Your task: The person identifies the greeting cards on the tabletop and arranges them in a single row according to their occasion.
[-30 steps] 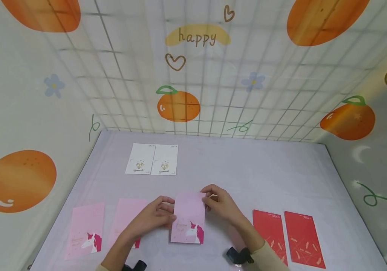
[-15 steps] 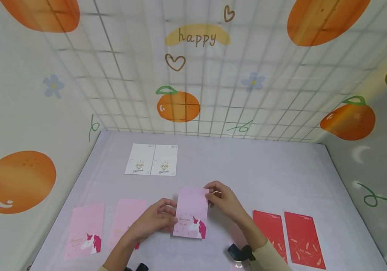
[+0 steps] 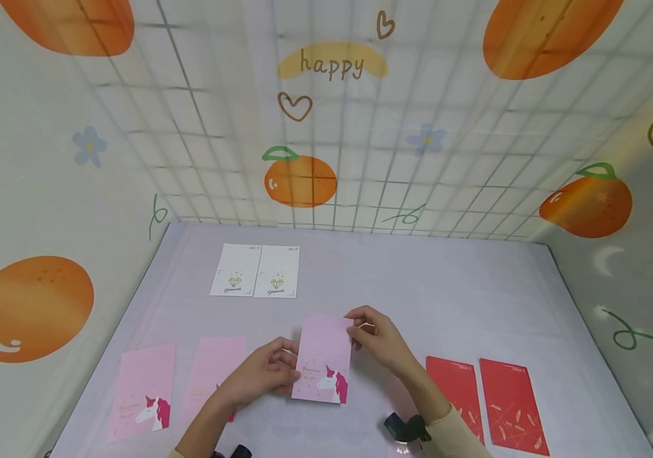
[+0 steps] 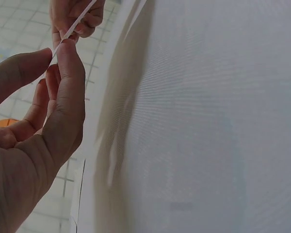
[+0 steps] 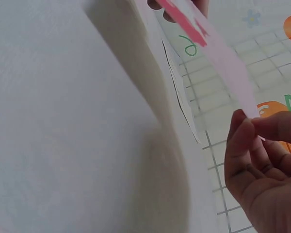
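Note:
A pink card with a unicorn print (image 3: 322,362) is held up off the table between both hands. My left hand (image 3: 266,370) pinches its left edge between thumb and index finger, as the left wrist view shows with the card (image 4: 80,19) edge-on. At the upper right corner, my right hand (image 3: 382,340) pinches the card between thumb and fingertip; the right wrist view shows the card (image 5: 228,68) slanting away from that pinch. Two similar pink unicorn cards lie to the left, one in full sight (image 3: 143,391) and another (image 3: 217,362) partly behind my left hand.
Two white diamond-print cards (image 3: 236,270) lie side by side at the back left. To the right are two red cards (image 3: 512,407), one partly covered by my right forearm. A printed curtain over a grid (image 3: 360,159) rises behind the pale table (image 3: 418,280).
The pink card has risen slightly and shifted a little right and away from me, with both hands following. Over the last half second they have hardly moved.

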`<act>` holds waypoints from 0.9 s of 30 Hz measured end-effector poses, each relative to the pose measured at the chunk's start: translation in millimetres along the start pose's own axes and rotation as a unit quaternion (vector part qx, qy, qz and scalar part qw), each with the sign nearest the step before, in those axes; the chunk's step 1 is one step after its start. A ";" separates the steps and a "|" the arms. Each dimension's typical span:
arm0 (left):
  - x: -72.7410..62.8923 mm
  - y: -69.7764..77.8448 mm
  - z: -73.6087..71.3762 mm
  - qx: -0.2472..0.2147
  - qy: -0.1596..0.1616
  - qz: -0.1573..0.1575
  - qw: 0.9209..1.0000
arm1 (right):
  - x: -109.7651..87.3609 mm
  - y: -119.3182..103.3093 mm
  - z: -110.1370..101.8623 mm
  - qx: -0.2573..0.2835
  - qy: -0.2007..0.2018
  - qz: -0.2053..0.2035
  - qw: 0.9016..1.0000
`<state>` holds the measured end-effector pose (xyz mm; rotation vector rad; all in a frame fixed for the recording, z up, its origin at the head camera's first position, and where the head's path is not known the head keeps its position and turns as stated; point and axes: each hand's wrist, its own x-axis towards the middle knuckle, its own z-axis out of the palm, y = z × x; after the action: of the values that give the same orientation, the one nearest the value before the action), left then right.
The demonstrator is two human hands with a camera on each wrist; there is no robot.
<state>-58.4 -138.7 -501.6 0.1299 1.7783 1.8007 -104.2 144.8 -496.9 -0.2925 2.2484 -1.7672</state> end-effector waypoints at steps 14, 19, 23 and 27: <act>-0.9 6.1 -0.3 -0.003 0.002 0.004 1.000 | -1.2 -1.4 0.4 0.023 0.016 -0.004 1.000; -0.7 8.7 -1.3 -0.001 0.006 0.005 1.000 | -2.1 -1.7 1.4 0.041 0.026 0.000 0.999; -0.3 9.8 -2.3 -0.002 0.009 0.006 1.000 | -3.6 0.0 2.7 0.052 0.026 0.002 0.998; 0.2 10.3 -3.1 -0.003 0.015 0.012 1.000 | -6.7 1.3 4.8 0.058 0.021 0.007 0.998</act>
<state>-63.5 -140.6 -492.3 0.1223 1.7997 1.8337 -96.3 142.8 -498.7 -0.2165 2.1593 -1.9043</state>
